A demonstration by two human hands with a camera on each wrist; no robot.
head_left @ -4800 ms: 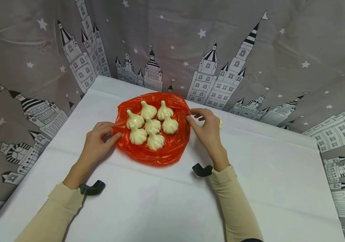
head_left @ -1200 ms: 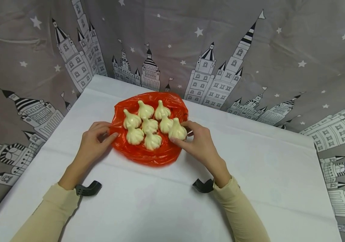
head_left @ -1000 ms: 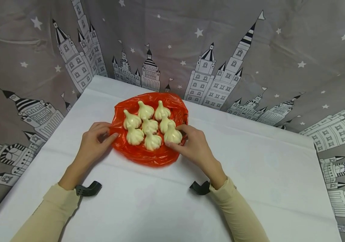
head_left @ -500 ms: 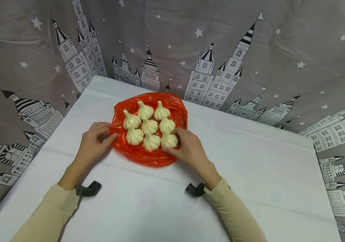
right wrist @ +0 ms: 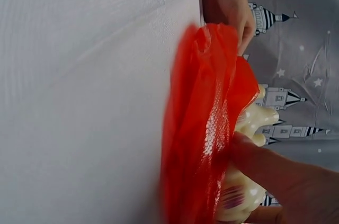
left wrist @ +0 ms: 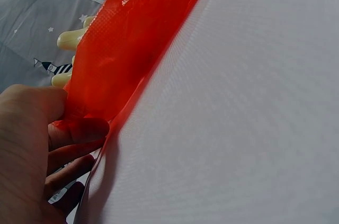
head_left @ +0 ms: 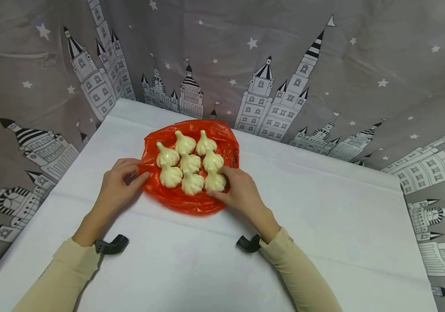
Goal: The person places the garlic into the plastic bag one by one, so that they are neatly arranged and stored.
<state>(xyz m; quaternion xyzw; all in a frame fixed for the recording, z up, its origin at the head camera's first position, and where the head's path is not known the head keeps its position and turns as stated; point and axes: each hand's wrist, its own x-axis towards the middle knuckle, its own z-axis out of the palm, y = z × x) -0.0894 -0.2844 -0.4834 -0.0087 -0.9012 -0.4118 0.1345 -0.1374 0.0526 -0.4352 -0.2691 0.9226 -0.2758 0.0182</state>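
A red plastic bag [head_left: 185, 205] lies spread on the white table in the head view, with several cream garlic bulbs on it in three columns. My left hand [head_left: 118, 186] pinches the bag's left edge between thumb and fingers; the left wrist view shows the red film [left wrist: 127, 44] between them. At the bag's right front, my right hand [head_left: 241, 190] holds a garlic bulb [head_left: 213, 182] between thumb and fingers. That bulb sits against the one behind it. Seen by the right wrist camera, a bulb with purple streaks [right wrist: 235, 197] is beside the thumb, partly hidden by the bag's raised edge.
The white tablecloth [head_left: 323, 225] spreads to the right and in front of the bag. Behind it hangs a grey curtain [head_left: 222, 39] printed with castles and stars. Each wrist carries a black camera mount [head_left: 112, 245].
My right hand left the bag's right edge, took the garlic bulb lying right of it, and carried it left and forward to the bag's right front. My left hand kept its pinch.
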